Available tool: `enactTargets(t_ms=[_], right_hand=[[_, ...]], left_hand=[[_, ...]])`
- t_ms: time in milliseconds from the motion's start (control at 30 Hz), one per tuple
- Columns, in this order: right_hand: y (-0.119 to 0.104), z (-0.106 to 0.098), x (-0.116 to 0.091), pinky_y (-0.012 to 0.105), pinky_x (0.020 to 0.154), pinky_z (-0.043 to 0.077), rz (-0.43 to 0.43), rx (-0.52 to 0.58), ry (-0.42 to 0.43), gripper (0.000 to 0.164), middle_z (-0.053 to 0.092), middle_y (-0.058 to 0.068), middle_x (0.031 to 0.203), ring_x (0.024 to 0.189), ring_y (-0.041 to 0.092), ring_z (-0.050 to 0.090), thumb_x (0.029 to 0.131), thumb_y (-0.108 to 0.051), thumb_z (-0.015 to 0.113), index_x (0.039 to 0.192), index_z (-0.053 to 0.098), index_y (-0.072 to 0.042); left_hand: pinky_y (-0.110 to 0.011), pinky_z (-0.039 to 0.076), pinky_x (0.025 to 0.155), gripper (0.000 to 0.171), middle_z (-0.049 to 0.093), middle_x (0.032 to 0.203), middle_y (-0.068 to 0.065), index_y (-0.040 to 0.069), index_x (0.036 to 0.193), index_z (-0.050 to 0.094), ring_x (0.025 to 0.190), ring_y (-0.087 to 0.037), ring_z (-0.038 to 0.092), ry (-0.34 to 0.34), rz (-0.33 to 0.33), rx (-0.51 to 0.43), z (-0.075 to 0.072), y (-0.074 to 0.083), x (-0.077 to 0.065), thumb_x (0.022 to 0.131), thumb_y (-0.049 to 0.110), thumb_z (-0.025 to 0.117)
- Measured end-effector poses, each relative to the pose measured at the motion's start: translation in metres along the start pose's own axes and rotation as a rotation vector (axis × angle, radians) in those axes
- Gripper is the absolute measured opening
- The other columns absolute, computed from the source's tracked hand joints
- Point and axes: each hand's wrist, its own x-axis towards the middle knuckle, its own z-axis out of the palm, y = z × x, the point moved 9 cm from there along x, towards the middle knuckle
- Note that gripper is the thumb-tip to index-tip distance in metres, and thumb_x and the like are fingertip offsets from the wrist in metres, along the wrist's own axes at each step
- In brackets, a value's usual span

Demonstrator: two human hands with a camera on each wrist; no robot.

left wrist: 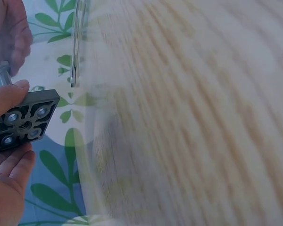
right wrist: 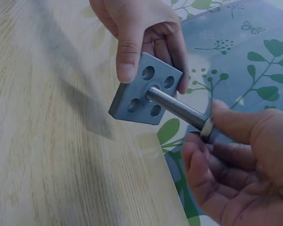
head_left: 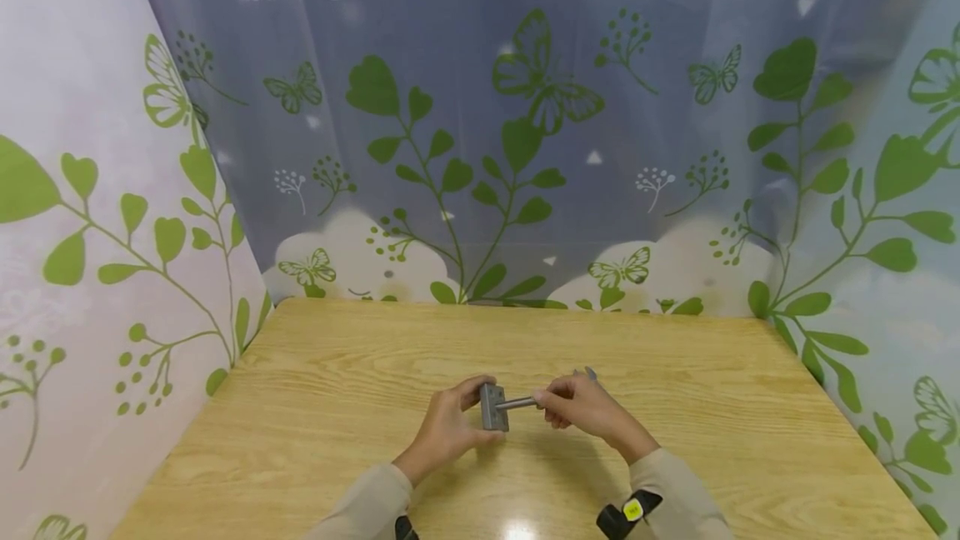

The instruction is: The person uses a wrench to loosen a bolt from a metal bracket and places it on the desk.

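Note:
My left hand (head_left: 447,427) grips a square grey metal plate (head_left: 492,407) by its edges, thumb on one side and fingers on the opposite one. Several round holes surround a central hole in the plate (right wrist: 137,104). A threaded bolt (right wrist: 179,109) stands in that central hole, its shaft pointing toward my right hand (head_left: 585,407). Thumb and fingers of the right hand (right wrist: 245,165) pinch the bolt's outer end, where a nut (right wrist: 207,127) shows; the very end is partly hidden by the fingers. From the left wrist view the plate's ribbed back (left wrist: 24,123) faces the camera.
Both hands are above a light wooden table (head_left: 360,348). A grey metal piece (head_left: 590,373) lies behind the right hand, mostly hidden by it. Patterned curtains with leaves and butterflies (head_left: 465,190) rise at the table's back and sides.

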Motion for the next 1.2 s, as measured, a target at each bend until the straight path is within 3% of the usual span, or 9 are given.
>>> enactTargets(t_ms=[100, 233, 400, 567, 700, 833, 1033, 1200], right_hand=[[-0.007, -0.003, 0.0, 0.036, 0.068, 0.058, -0.105, -0.092, 0.026, 0.027, 0.066, 0.008, 0.085, 0.075, 0.018, 0.062, 0.092, -0.022, 0.065, 0.105, 0.068, 0.002], [-0.013, -0.006, -0.001, 0.025, 0.065, 0.054, -0.193, -0.164, 0.063, 0.023, 0.067, 0.004, 0.089, 0.076, 0.013, 0.061, 0.087, -0.012, 0.07, 0.108, 0.069, -0.003], [-0.014, -0.009, -0.002, 0.025, 0.068, 0.056, -0.205, -0.108, 0.077, 0.023, 0.069, 0.011, 0.094, 0.079, 0.013, 0.063, 0.086, -0.009, 0.071, 0.109, 0.07, -0.005], [-0.015, -0.01, -0.001, 0.025, 0.068, 0.057, -0.207, -0.102, 0.078, 0.026, 0.068, 0.011, 0.094, 0.08, 0.014, 0.064, 0.086, -0.01, 0.071, 0.111, 0.069, -0.003], [-0.009, -0.005, 0.001, 0.027, 0.069, 0.056, -0.175, -0.119, 0.037, 0.034, 0.066, 0.008, 0.096, 0.083, 0.016, 0.063, 0.087, -0.014, 0.071, 0.119, 0.065, -0.003], [0.001, 0.003, 0.0, 0.035, 0.076, 0.058, -0.062, -0.074, -0.043, 0.046, 0.064, 0.012, 0.101, 0.09, 0.023, 0.064, 0.092, -0.028, 0.065, 0.126, 0.058, 0.002], [0.01, 0.005, 0.0, 0.042, 0.073, 0.06, 0.089, 0.072, -0.011, 0.061, 0.066, 0.012, 0.083, 0.077, 0.026, 0.066, 0.1, -0.048, 0.042, 0.104, 0.064, 0.009], [0.009, 0.003, 0.001, 0.042, 0.066, 0.06, 0.097, 0.065, 0.02, 0.062, 0.064, 0.007, 0.072, 0.065, 0.017, 0.063, 0.1, -0.049, 0.043, 0.092, 0.067, 0.008]], left_hand=[[-0.046, 0.051, 0.096, 0.067, 0.062, 0.123, -0.02, 0.001, 0.128, 0.057, 0.113, -0.034, 0.061, -0.002, 0.0, -0.005, 0.0, -0.001, 0.0, 0.067, 0.002, 0.086], [-0.045, 0.051, 0.096, 0.068, 0.062, 0.123, -0.021, 0.001, 0.127, 0.056, 0.112, -0.034, 0.061, -0.002, 0.0, -0.012, 0.001, -0.001, -0.001, 0.067, 0.003, 0.086], [-0.04, 0.051, 0.096, 0.068, 0.062, 0.124, -0.019, 0.003, 0.128, 0.056, 0.113, -0.033, 0.061, 0.004, -0.025, -0.049, 0.0, -0.002, -0.001, 0.067, 0.002, 0.086], [-0.041, 0.051, 0.096, 0.066, 0.06, 0.124, -0.024, -0.003, 0.127, 0.055, 0.114, -0.036, 0.059, 0.002, -0.041, -0.087, -0.003, 0.014, -0.002, 0.068, -0.004, 0.083], [-0.038, 0.052, 0.095, 0.067, 0.061, 0.124, -0.022, -0.002, 0.127, 0.056, 0.114, -0.034, 0.06, 0.003, -0.032, -0.072, -0.002, 0.007, -0.001, 0.067, 0.0, 0.085], [-0.035, 0.052, 0.095, 0.068, 0.062, 0.124, -0.02, 0.001, 0.128, 0.056, 0.114, -0.033, 0.06, 0.004, -0.037, -0.056, -0.001, -0.004, -0.001, 0.067, 0.003, 0.086], [-0.035, 0.052, 0.096, 0.068, 0.062, 0.123, -0.02, 0.001, 0.128, 0.056, 0.114, -0.032, 0.061, 0.009, -0.036, -0.045, -0.001, -0.004, -0.001, 0.066, 0.002, 0.086], [-0.035, 0.051, 0.097, 0.069, 0.063, 0.123, -0.018, 0.001, 0.128, 0.056, 0.114, -0.03, 0.061, 0.005, -0.017, -0.027, -0.001, -0.002, 0.0, 0.066, 0.002, 0.086]])
